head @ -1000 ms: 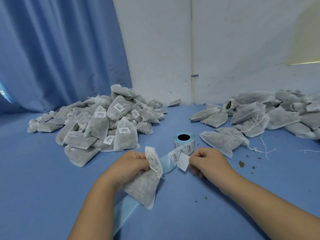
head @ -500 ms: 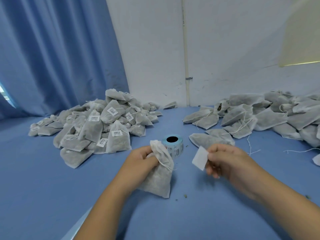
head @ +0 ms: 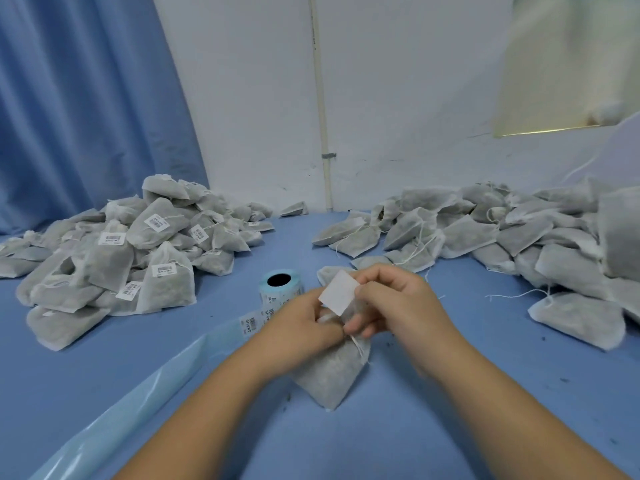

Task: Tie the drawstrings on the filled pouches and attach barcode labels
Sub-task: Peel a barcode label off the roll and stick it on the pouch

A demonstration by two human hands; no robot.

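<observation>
A filled grey mesh pouch [head: 330,375] lies on the blue table in front of me, its gathered neck held by my left hand [head: 301,329]. My right hand [head: 394,303] pinches a white barcode label [head: 338,292] by its edge, blank side toward me, just above the pouch's neck. The two hands touch over the neck. A white drawstring [head: 356,342] hangs from the neck. The label roll [head: 280,285] stands just behind my left hand, with its blue backing strip [head: 149,386] trailing toward the lower left.
A heap of labelled pouches [head: 138,251] fills the left of the table. A heap of unlabelled pouches [head: 502,233] with loose strings lies on the right. A blue curtain hangs at the back left, a white wall behind.
My right hand peeled the label off the strip and carried it left to the pouch's neck. My left hand brought the pouch toward the centre, so both hands now meet.
</observation>
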